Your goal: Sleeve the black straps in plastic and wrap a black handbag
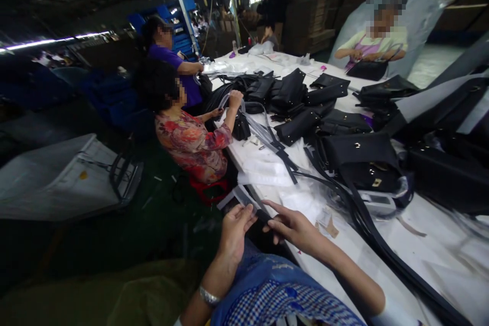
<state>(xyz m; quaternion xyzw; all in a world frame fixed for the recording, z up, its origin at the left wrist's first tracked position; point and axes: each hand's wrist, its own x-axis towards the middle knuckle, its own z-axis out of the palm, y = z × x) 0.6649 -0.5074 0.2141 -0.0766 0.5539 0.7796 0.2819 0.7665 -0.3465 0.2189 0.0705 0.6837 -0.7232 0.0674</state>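
Nearest, the person's blue apron [263,269] lies below the checked cloth in view, and a silvery band [209,295] circles the left wrist. Just beyond, both hands meet on a short black strap [263,215] with a translucent sleeve [243,195], held up beside the table edge. The left hand [235,229] pinches the sleeve between thumb and fingers, next to the dark part; the right hand [292,225] pinches the strap's near end with thumb and curled fingers, its forefinger stretched out toward 10 o'clock. Clockwise positions run from this strap: at 3 o'clock, a brown scrap [331,229] and long black straps [362,232] lie on the white table [387,290]; at 2, a black bag [359,150] with metal fittings. At 10 stands a red stool [208,191], and between 10 and 11 a co-worker in a floral top [191,142] handles clear-wrapped strips. At 9 is a pale cart [57,178]. Farther off, black bags [288,90] heap up between 12 and 1. A 2nd co-worker, in purple [194,86], is at 11; a 3rd, in pale green [399,38], holds a dark bag [367,70] at 1.
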